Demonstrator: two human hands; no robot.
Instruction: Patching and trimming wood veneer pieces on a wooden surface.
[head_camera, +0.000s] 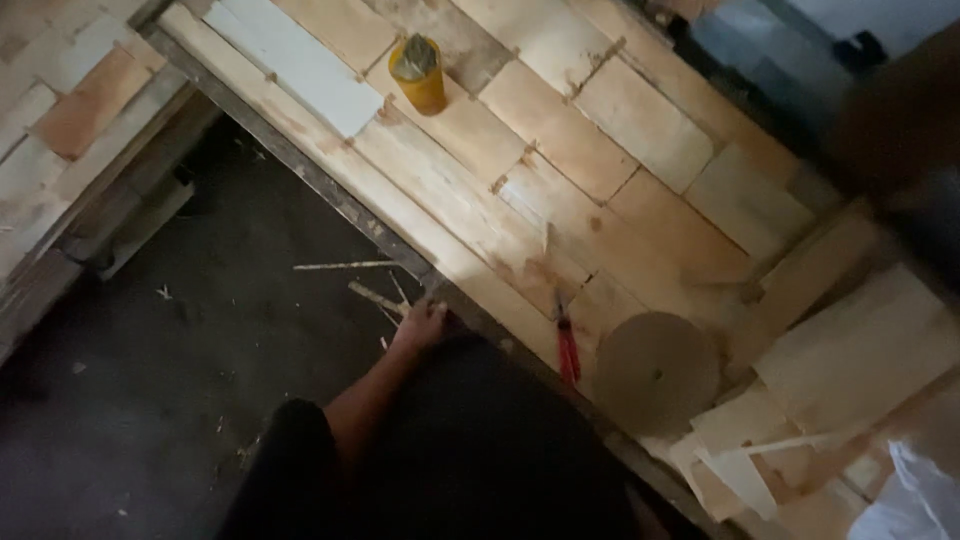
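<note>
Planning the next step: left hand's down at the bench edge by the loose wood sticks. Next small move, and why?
Probably close the left hand on the nearest wood stick and lift it. The hand rests at the workbench edge, fingers right beside that stick; a second thin stick lies just beyond. Whether the hand already grips anything is too dim to tell. The right hand is out of view.

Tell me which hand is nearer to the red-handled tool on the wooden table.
Left. The left hand rests at the table's near edge, a little to the left of the red-handled tool. The right hand is out of view, so its position cannot be told.
</note>
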